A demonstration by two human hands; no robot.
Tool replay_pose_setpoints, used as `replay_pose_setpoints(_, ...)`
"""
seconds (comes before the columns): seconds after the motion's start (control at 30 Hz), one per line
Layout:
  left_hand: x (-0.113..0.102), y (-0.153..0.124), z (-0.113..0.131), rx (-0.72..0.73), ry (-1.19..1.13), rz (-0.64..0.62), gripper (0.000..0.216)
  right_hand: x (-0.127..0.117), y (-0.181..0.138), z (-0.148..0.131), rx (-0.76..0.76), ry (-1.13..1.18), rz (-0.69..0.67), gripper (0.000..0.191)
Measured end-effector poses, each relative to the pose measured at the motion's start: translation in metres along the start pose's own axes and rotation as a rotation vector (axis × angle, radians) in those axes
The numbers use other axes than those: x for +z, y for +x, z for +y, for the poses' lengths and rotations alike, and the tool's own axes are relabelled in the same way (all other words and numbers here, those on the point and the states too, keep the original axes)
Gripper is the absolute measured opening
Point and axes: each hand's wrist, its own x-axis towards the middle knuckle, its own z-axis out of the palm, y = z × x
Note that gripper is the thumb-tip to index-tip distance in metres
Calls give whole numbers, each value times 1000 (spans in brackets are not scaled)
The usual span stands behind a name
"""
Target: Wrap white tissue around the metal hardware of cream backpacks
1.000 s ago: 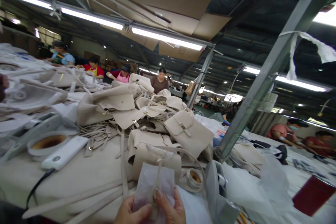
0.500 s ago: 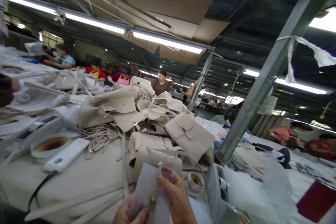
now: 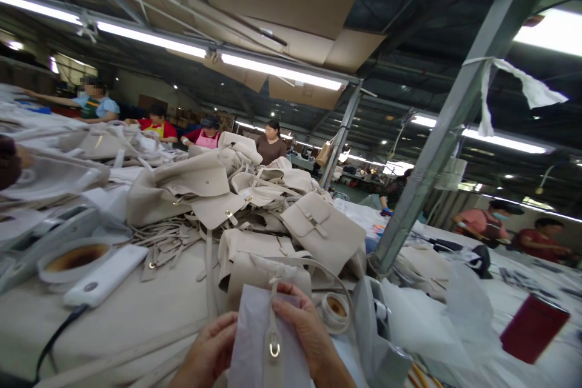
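Note:
In front of me a thin sheet of white tissue paper (image 3: 249, 321) lies behind a narrow beige strap (image 3: 273, 315) with a gold buckle. The strap runs up toward a beige bag (image 3: 268, 276). My right hand (image 3: 305, 327) pinches the strap and paper between thumb and fingers, above the buckle. My left hand (image 3: 210, 347) has its fingers curled at the paper's left edge, gripping it; the fingertips are partly hidden. The lower end of the paper runs out of view.
Beige bags (image 3: 325, 230) are heaped ahead. A white power bank (image 3: 107, 276) with a black cable and a tape roll (image 3: 75, 262) lie left. At right are a smaller tape roll (image 3: 335, 309), a grey tape dispenser (image 3: 377, 333), a dark red box (image 3: 534, 327) and a slanted metal post (image 3: 436, 145). Co-workers sit beyond.
My left hand has shifted left and its thumb has come off the front of the paper. The paper and buckle now face me more squarely. My right hand keeps its pinch.

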Motion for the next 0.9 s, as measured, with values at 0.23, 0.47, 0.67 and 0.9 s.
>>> replay_pose_setpoints(0.23, 17, 28, -9, -65, 76, -12, 39, 4, 0, 4, -93, -88, 65, 39)
replay_pose_setpoints(0.47, 19, 39, -7, 15, 319, 25, 55, 0, 4, 6, -150, -174, 137, 41)
replay_pose_setpoints(0.67, 33, 35, 1, -22, 227, 26, 47, -26, -18, 39, -65, 181, 56, 48)
replay_pose_setpoints(0.9, 54, 41, -2, -30, 100, -11, 36, -35, -50, 74, -68, 296, 88, 57)
